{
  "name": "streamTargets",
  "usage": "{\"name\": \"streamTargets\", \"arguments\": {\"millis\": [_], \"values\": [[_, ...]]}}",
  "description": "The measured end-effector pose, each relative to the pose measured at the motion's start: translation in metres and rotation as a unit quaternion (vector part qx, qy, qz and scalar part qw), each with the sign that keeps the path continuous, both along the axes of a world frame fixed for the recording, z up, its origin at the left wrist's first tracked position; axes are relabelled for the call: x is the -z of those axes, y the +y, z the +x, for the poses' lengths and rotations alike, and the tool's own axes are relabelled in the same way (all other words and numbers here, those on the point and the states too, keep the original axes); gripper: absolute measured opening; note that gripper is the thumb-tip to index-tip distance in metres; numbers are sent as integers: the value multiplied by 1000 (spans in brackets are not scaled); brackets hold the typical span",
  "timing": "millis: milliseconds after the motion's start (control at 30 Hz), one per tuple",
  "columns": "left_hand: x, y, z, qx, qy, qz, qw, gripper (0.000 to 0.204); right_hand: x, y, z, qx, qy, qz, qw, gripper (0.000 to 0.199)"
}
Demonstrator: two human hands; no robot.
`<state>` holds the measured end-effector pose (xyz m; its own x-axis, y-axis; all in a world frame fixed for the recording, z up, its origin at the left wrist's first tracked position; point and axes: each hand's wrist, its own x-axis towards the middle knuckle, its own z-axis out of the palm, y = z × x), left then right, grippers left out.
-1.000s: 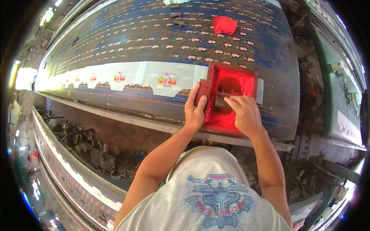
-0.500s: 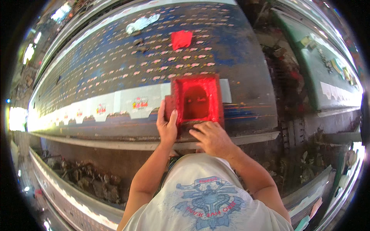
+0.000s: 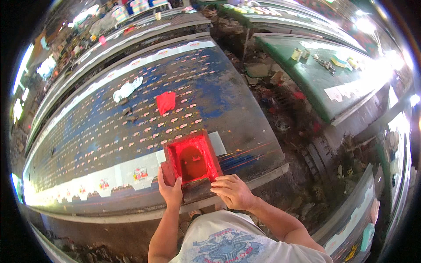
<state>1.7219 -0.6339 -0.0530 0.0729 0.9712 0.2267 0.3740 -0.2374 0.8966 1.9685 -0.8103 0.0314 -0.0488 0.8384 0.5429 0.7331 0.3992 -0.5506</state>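
A screen printing frame [image 3: 212,151], a deep rectangular box wet with red ink inside, rests near the front edge of the long dark table. My left hand [image 3: 170,189] is closed round its left side, thumb toward the near left corner. At the near right corner, my right hand [image 3: 234,191] has its fingers bent together on the rim. Under and beside the frame runs a row of white fabric pieces [image 3: 124,175] with small printed figures. Part of that row is hidden by the frame.
The long dark table [image 3: 245,109] carries rows of small printed shapes and blue stains. Farther back lie a red cloth [image 3: 165,103] and a pale cloth [image 3: 127,89]. A green table [image 3: 302,74] with cans stands at the right, past a littered gap.
My view has swung to the right and up, showing more of the room. My right hand has gone from the frame's near edge to its near right corner; my left keeps its grip.
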Motion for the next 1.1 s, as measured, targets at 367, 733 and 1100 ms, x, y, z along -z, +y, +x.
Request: {"name": "streamTargets", "arguments": {"millis": [367, 733, 1100], "values": [[3, 0, 3, 38, -128, -46, 990, 98, -16, -77, -37, 116, -16, -4, 993, 28], [16, 4, 1, 38, -131, -28, 990, 99, -37, -110, -77, 121, -24, -3, 992, 31], [33, 15, 0, 35, -146, -6, 989, 99, -33, -107, -12, 104, -54, 31, 993, 31]]}}
